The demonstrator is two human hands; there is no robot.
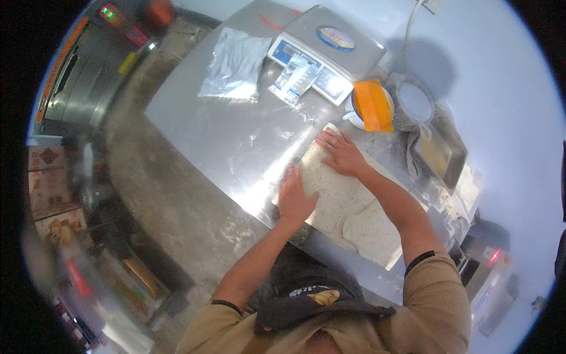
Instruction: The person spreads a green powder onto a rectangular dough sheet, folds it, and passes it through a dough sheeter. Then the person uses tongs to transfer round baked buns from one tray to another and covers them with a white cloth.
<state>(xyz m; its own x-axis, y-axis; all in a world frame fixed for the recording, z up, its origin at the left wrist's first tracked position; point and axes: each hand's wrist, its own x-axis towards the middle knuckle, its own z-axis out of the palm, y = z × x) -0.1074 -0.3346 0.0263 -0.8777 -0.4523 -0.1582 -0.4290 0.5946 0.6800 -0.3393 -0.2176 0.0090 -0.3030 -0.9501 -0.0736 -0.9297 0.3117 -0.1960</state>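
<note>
Head view: hands [343, 154] on pale slab [348, 206]; scale [327, 52], silvery bag [236, 66] beyond.

Widest passage: the bare steel left of the hands on the shiny grey metal table [200, 135]. Obstructions beyond it: a crumpled silver plastic bag [236, 64] and a white-and-blue scale with a flat steel platform [336, 38], with a silver-and-blue packet [295, 79] against its front. Beyond the person's right hand [343, 154], passage is barred by a flat orange rectangle [372, 106], a plastic-wrapped round white container [415, 101] and a rectangular metal tin [439, 154]. A narrow gap separates this hand from the left hand [296, 194].
</note>
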